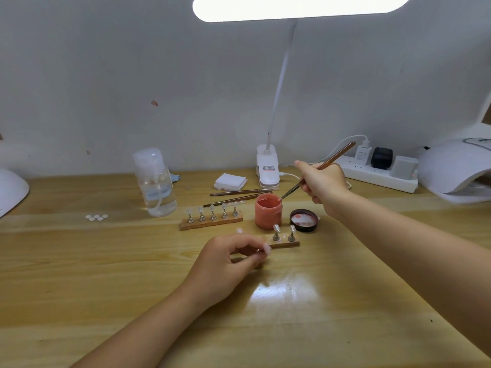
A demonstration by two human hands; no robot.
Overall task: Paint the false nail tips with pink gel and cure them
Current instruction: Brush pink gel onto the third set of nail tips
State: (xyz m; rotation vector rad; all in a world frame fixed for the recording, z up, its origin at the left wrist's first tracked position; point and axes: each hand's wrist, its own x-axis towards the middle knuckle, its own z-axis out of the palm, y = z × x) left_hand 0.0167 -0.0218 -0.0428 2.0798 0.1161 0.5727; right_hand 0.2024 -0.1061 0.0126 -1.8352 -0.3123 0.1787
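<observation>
Right hand (322, 185) pinches the brush (317, 170) mid-handle, tip in the gel jar (267, 211) below; left hand (233, 257) grips the light nail stand (285, 243) by its end, beside fragile tips

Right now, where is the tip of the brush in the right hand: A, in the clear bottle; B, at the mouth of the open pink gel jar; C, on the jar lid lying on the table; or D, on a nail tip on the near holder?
B: the right hand holds the brush with its tip at the rim of the open pink gel jar.
</observation>
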